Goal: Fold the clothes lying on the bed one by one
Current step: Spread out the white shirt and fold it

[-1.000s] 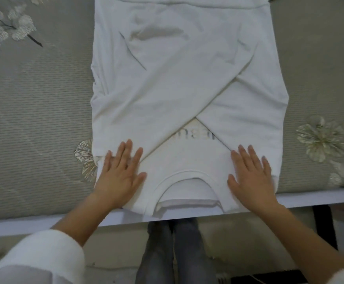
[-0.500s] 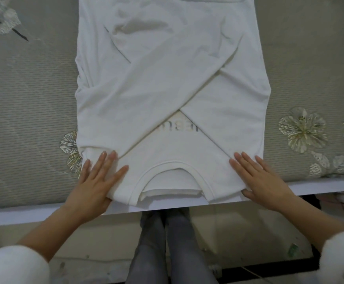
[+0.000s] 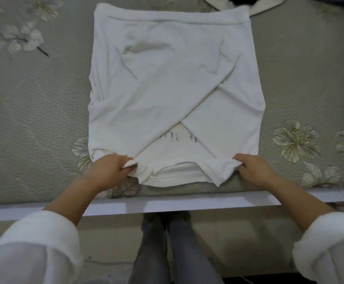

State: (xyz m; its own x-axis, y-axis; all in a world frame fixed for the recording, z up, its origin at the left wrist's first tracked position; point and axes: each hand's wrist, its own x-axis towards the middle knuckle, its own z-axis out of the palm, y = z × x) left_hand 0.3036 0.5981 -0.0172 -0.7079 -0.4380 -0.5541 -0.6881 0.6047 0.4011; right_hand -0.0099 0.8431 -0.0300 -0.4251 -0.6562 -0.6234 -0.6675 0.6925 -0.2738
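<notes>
White sweatshirt (image 3: pixel 167 89) pinched at both shoulders, sleeves crossed over its chest.
Left hand (image 3: pixel 109 167) and right hand (image 3: pixel 255 169) each curl round a bunch of cloth at a shoulder corner, with the neckline (image 3: pixel 177 171) between them and the body stretching away from the fingers across the grey floral bedspread (image 3: pixel 33 124). It looks soft, light and limp, thick enough to hold a crease yet apt to sag mid-span. I judge the shoulder corners the right hold, lifted evenly so the crossed sleeves (image 3: pixel 187 103) do not slide. Half a second earlier both palms lay flat on those shoulders with fingers spread; now they have closed on the cloth, puckering it.
</notes>
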